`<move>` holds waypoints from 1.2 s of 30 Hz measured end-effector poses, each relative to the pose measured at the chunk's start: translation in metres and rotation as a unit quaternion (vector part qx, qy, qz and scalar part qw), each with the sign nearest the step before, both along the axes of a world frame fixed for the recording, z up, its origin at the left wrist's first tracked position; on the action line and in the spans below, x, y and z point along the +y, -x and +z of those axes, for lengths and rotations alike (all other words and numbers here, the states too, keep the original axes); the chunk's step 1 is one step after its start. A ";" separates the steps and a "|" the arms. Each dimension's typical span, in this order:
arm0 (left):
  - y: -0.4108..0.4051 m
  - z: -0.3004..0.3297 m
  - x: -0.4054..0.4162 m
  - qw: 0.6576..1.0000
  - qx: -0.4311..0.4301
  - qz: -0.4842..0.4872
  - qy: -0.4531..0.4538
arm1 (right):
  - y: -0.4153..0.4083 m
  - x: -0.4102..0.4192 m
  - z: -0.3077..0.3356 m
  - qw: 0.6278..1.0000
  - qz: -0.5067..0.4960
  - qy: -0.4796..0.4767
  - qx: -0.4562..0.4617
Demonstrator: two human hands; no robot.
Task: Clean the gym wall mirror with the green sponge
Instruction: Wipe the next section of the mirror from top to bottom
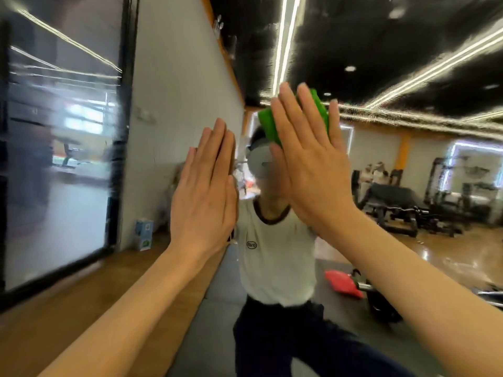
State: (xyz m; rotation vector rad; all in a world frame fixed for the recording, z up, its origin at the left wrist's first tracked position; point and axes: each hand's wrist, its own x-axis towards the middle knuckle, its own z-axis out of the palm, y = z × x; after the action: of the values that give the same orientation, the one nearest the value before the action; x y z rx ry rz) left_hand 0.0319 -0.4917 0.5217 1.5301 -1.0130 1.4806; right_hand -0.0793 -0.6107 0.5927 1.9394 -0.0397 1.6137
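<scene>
The gym wall mirror (408, 186) fills the right half of the view and reflects a person in a white shirt and the gym behind. My right hand (307, 161) presses the green sponge (268, 123) flat against the glass with straight fingers; the sponge shows above and left of the fingers. My left hand (206, 191) lies flat with straight fingers near the mirror's left edge, at about chest height of the reflection, holding nothing. Whether its palm touches the glass I cannot tell.
A white wall (177, 104) runs off to the left with a dark-framed window (62, 148) in it. A small blue and white carton (143, 234) stands on the wooden floor by the wall. The mirror reflects weight benches (394, 210) and a red object (344, 282).
</scene>
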 end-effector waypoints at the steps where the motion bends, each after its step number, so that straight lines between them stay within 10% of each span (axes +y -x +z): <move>1: -0.001 0.000 0.000 1.000 -0.001 0.001 0.000 | -0.012 0.010 0.020 0.999 0.001 -0.022 -0.032; 10: 0.001 0.000 0.002 1.000 -0.002 -0.002 0.002 | 0.036 -0.015 -0.172 0.991 -0.038 0.041 0.120; 17: 0.002 0.000 0.004 1.000 -0.011 -0.013 -0.011 | 0.030 -0.029 -0.003 0.998 -0.010 -0.051 -0.034; 26: 0.008 -0.002 0.005 0.999 0.017 -0.029 -0.007 | 0.065 -0.046 -0.172 0.996 -0.040 -0.031 0.074; 36: 0.051 0.001 -0.028 0.993 -0.022 -0.082 -0.078 | 0.055 -0.057 -0.018 0.992 0.002 -0.090 -0.086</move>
State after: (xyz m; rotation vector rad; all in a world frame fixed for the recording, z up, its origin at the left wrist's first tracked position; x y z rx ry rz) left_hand -0.0187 -0.5196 0.5228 1.4883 -1.2743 1.3523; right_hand -0.1345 -0.6678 0.5743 1.9264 -0.2601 1.8314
